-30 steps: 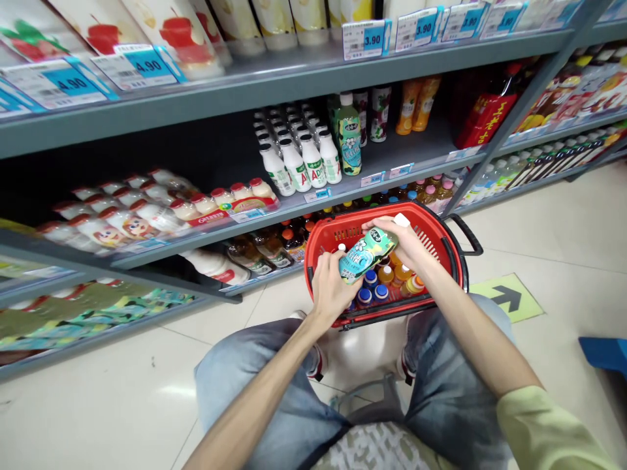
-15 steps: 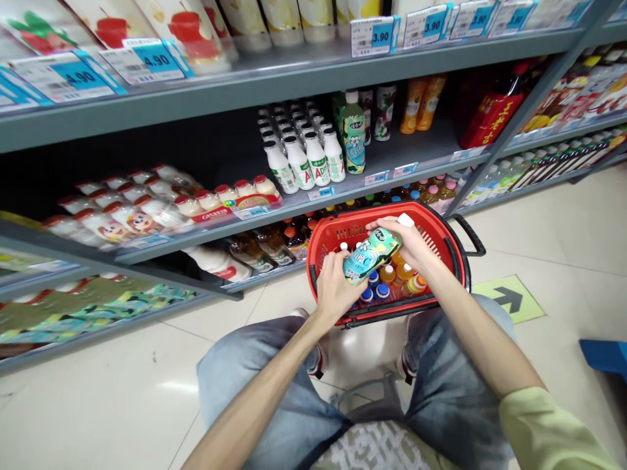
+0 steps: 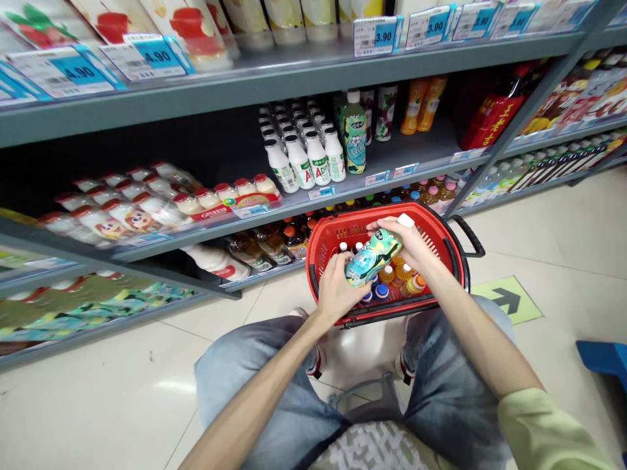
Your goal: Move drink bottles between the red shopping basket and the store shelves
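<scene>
— Bottle (image 3: pixel 372 256): state its position.
— It is held in the air over the red basket (image 3: pixel 443 230), above the small bottles (image 3: pixel 386 282) standing inside. It lies tilted, nearly on its side. The white cap (image 3: pixel 405 220) points to the far right and the base to the near left. The label is green and teal.
— Left hand (image 3: pixel 337 287): state of the grip.
— Closed on the base end of the bottle. The fingers wrap the lower part from the near side.
— Right hand (image 3: pixel 416 243): state of the grip.
— Closed on the cap end. The fingers curl over the shoulder of the bottle, and the cap shows just beyond the fingertips.
— Basket: location.
— It stands on the floor (image 3: pixel 122 391), just beyond the person's knees and close in front of the lowest shelf. A black handle (image 3: pixel 467 236) projects from its right rim.
— List the surroundings.
— The middle shelf (image 3: pixel 294 207), beyond the basket, carries a block of white bottles (image 3: pixel 308 160). Just right of them stands a shelf bottle (image 3: pixel 353 134) with the same green label. Further left on that shelf lie packs of red-capped bottles (image 3: pixel 147 209). A green arrow sticker (image 3: pixel 507 299) lies on the floor to the right of the basket.
</scene>
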